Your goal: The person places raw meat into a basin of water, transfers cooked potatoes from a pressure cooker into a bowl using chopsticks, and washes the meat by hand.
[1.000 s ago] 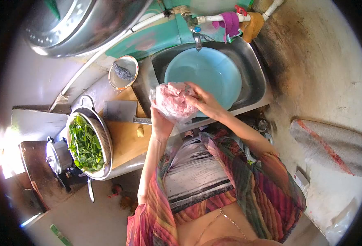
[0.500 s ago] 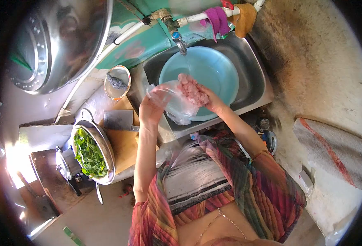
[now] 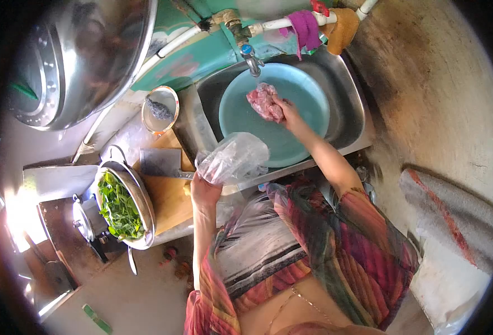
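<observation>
A chunk of raw pinkish meat (image 3: 265, 103) is gripped in my right hand (image 3: 289, 116), held over the light blue basin (image 3: 308, 144) just below the faucet (image 3: 251, 60). My left hand (image 3: 205, 190) is closed on a clear plastic bag (image 3: 235, 157), which hangs over the near left rim of the basin and the sink edge. The bag looks crumpled, and no meat shows inside it. Water lies in the basin, which sits in a metal sink (image 3: 344, 84).
Left of the sink, a cleaver (image 3: 161, 162) rests on a wooden cutting board (image 3: 171, 192). Beside it stands a colander of leafy greens (image 3: 119, 206). A rimmed bowl (image 3: 160, 110) holds a dark scouring pad. Purple (image 3: 305, 32) and orange (image 3: 341, 30) cloths hang from the pipe.
The meat has come out of the bag and moved up toward the faucet in my right hand. My left hand has drawn the bag down, away from the basin's middle.
</observation>
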`<state>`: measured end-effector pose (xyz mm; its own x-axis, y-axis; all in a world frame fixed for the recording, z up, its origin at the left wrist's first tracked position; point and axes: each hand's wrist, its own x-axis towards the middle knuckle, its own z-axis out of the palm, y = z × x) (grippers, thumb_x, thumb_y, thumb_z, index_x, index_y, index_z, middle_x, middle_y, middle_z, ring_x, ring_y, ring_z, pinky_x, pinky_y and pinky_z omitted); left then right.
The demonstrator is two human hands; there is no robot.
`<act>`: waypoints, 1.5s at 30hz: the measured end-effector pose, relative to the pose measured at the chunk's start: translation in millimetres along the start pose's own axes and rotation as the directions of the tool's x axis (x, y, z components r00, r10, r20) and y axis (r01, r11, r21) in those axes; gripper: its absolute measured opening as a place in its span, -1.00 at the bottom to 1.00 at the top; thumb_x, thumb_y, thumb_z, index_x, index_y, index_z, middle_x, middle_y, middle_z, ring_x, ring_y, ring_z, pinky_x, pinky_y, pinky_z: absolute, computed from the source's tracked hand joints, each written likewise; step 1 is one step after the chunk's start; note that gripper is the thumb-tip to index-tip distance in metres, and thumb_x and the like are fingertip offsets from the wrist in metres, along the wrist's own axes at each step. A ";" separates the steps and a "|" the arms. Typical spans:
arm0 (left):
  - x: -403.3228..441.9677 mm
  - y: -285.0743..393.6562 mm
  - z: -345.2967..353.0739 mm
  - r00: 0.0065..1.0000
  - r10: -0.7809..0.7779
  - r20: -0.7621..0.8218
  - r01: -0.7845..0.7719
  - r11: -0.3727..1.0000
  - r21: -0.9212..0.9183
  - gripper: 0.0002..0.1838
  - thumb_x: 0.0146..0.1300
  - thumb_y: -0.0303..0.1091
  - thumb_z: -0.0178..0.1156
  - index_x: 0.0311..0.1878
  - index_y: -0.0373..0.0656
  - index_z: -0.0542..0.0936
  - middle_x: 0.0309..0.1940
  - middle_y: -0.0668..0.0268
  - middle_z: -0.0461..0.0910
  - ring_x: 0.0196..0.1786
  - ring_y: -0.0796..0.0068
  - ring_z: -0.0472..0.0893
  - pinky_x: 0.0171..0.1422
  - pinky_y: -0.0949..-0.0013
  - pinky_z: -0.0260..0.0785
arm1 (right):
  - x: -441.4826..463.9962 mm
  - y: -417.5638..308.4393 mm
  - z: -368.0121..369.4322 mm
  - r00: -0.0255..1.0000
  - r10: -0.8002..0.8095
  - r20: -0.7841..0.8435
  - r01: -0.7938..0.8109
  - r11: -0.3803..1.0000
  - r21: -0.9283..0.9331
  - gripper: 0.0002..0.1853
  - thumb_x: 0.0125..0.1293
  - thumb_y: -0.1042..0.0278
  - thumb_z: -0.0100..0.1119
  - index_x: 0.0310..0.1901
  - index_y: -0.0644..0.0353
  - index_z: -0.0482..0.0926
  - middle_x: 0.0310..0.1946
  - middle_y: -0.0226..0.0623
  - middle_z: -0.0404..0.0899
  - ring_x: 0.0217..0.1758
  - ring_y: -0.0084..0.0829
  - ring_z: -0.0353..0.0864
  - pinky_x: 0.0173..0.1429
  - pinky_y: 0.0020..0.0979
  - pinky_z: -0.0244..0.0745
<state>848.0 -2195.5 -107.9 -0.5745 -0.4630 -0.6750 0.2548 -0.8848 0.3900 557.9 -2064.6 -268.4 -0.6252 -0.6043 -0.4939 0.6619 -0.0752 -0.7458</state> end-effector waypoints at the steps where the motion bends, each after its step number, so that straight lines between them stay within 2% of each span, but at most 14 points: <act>1: -7.8 0.2 6.9 1.000 0.004 -0.006 -0.004 1.000 -0.007 -0.54 0.37 -0.17 -0.26 0.12 -0.32 0.38 0.13 0.00 0.41 0.18 0.04 0.40 0.27 -0.05 0.20 | 19.6 16.6 -9.3 0.971 -0.091 -0.223 0.024 0.957 -0.289 -0.38 0.12 0.02 0.24 0.15 0.22 0.36 -0.04 -0.29 0.50 0.01 -0.43 0.50 0.01 -0.40 0.44; 3: -19.3 2.6 18.3 0.984 -0.062 0.168 0.090 0.982 -0.167 -0.47 0.36 0.00 -0.19 0.17 -0.24 0.36 0.15 0.01 0.39 0.23 0.04 0.34 0.31 -0.07 0.14 | 5.8 -2.4 4.2 0.949 -0.269 -0.161 0.193 0.905 -0.379 -0.31 -0.01 0.03 0.36 0.10 0.28 0.40 -0.06 -0.21 0.50 -0.04 -0.38 0.50 -0.02 -0.37 0.43; 6: -24.0 5.6 35.2 0.991 -0.075 0.112 0.093 0.982 -0.165 -0.40 0.29 0.11 -0.07 0.19 -0.19 0.36 0.11 0.09 0.43 0.18 0.11 0.38 0.30 -0.04 0.12 | -2.7 -32.5 27.1 0.647 -0.739 0.191 0.267 -0.016 -0.964 -0.43 0.08 0.01 0.30 0.02 0.24 0.46 -0.09 -0.24 0.54 -0.04 -0.36 0.52 -0.03 -0.38 0.42; 7: -26.1 6.7 42.0 0.988 -0.078 0.134 0.096 0.987 -0.130 -0.38 0.26 0.11 -0.02 0.18 -0.23 0.37 0.04 0.14 0.50 0.13 0.17 0.43 0.29 -0.01 0.14 | -18.0 -51.0 43.4 0.643 -0.740 0.197 0.271 -0.021 -0.962 -0.43 0.08 0.01 0.30 0.02 0.24 0.46 -0.09 -0.24 0.54 -0.04 -0.36 0.52 -0.03 -0.38 0.42; 9: -22.7 7.2 41.7 0.974 -0.046 0.222 0.076 0.989 -0.130 -0.45 0.26 0.03 0.04 0.14 -0.20 0.41 0.02 0.19 0.52 0.08 0.20 0.46 0.28 0.02 0.17 | -60.5 -76.0 71.4 0.936 -0.252 0.247 0.341 0.822 -0.456 -0.51 0.24 0.03 0.15 0.05 0.24 0.43 -0.02 -0.20 0.51 0.06 -0.33 0.49 0.05 -0.32 0.40; 11: -13.1 7.2 37.7 0.948 -0.020 0.318 0.055 0.993 -0.102 -0.52 0.25 -0.04 0.07 0.10 -0.19 0.45 0.01 0.24 0.53 0.06 0.23 0.47 0.26 0.05 0.20 | -67.1 -60.9 69.7 0.807 0.289 0.516 -0.258 0.957 -0.132 -0.53 0.34 0.07 -0.01 0.11 0.27 0.39 0.04 -0.22 0.48 0.18 -0.34 0.41 0.28 -0.27 0.21; 12: -6.2 8.5 36.1 0.934 -0.030 0.355 0.082 0.988 -0.132 -0.58 0.26 -0.12 0.07 0.07 -0.19 0.47 0.00 0.27 0.54 0.06 0.26 0.48 0.27 0.08 0.21 | -98.3 -59.8 81.7 0.810 0.104 0.577 -0.065 0.994 -0.088 -0.51 0.33 0.10 0.02 0.17 0.25 0.33 0.09 -0.22 0.44 0.21 -0.34 0.36 0.33 -0.25 0.14; 14: 5.2 9.6 37.2 0.927 -0.002 0.374 0.072 0.982 -0.172 -0.62 0.27 -0.18 0.06 0.07 -0.19 0.46 0.01 0.25 0.53 0.02 0.25 0.49 0.23 0.08 0.24 | -121.7 -54.9 89.8 0.769 -0.083 0.634 0.139 0.989 -0.039 -0.46 0.31 0.13 0.05 0.23 0.23 0.27 0.15 -0.21 0.39 0.25 -0.33 0.32 0.38 -0.24 0.07; 17: 19.1 16.7 43.3 0.952 -0.061 0.301 0.094 0.991 -0.096 -0.66 0.34 -0.27 -0.08 0.09 -0.24 0.42 0.03 0.16 0.50 0.07 0.22 0.49 0.23 0.09 0.28 | -123.9 -40.9 85.1 0.533 -0.386 0.753 0.846 0.250 -0.470 -0.41 0.31 0.00 0.01 0.26 0.15 0.20 0.16 -0.20 0.33 0.25 -0.44 0.27 0.18 -0.23 0.38; 19: 30.2 16.0 39.7 0.969 -0.018 0.247 0.007 0.999 0.046 -0.60 0.38 -0.21 -0.19 0.15 -0.25 0.36 0.07 0.15 0.47 0.13 0.20 0.46 0.23 0.11 0.29 | -152.3 -65.9 105.4 0.736 -0.363 0.571 0.471 0.881 -0.048 -0.41 0.24 0.15 0.13 0.25 0.15 0.22 0.11 -0.20 0.38 0.20 -0.38 0.34 0.18 -0.16 0.38; 22: 35.1 11.8 44.6 0.960 -0.032 0.277 0.005 0.995 0.099 -0.56 0.41 -0.17 -0.28 0.19 -0.23 0.32 0.11 0.15 0.44 0.14 0.20 0.45 0.22 0.13 0.31 | -139.1 -72.7 84.8 0.815 0.064 0.576 -0.289 0.907 0.307 -0.48 0.18 0.31 0.19 0.18 0.14 0.31 -0.04 -0.25 0.48 0.03 -0.32 0.47 0.09 -0.10 0.44; 35: 7.4 -1.1 55.7 0.808 -0.159 0.567 0.012 0.967 0.255 -0.25 0.21 0.13 0.05 0.31 -0.20 0.19 0.23 0.13 0.32 0.30 0.17 0.28 0.39 0.09 0.03 | -151.6 -84.3 94.8 0.876 -0.088 0.475 -0.174 0.860 0.479 -0.51 0.29 0.10 0.06 0.19 0.12 0.32 0.09 -0.25 0.42 0.11 -0.37 0.43 0.16 -0.30 0.37; 42: 13.4 -6.3 11.5 0.919 -0.104 0.379 0.006 0.968 0.252 -0.63 0.32 -0.27 -0.05 0.12 -0.25 0.40 0.02 0.14 0.50 0.04 0.22 0.52 0.18 0.14 0.36 | -145.5 -30.2 105.3 0.796 -0.100 0.597 0.135 0.991 -0.015 -0.66 0.20 0.29 0.15 -0.01 0.21 0.48 -0.13 -0.32 0.56 -0.13 -0.40 0.56 0.01 -0.40 0.43; 45: -2.1 -4.1 10.3 0.905 -0.068 0.420 -0.056 0.960 0.276 -0.63 0.36 -0.21 -0.12 0.15 -0.15 0.37 0.08 0.20 0.45 0.08 0.19 0.49 0.16 0.04 0.36 | -139.7 -18.3 126.7 0.915 -0.184 0.360 0.388 0.654 -0.650 -0.80 0.05 0.37 0.19 -0.27 0.18 0.52 -0.32 -0.21 0.58 -0.31 -0.27 0.59 -0.20 -0.30 0.45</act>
<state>840.2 -2190.4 -101.6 -0.8641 -0.3371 -0.3738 0.0622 -0.8085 0.5852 685.5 -2079.3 -129.1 -0.5443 -0.8247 -0.1536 -0.0785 0.2323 -0.9695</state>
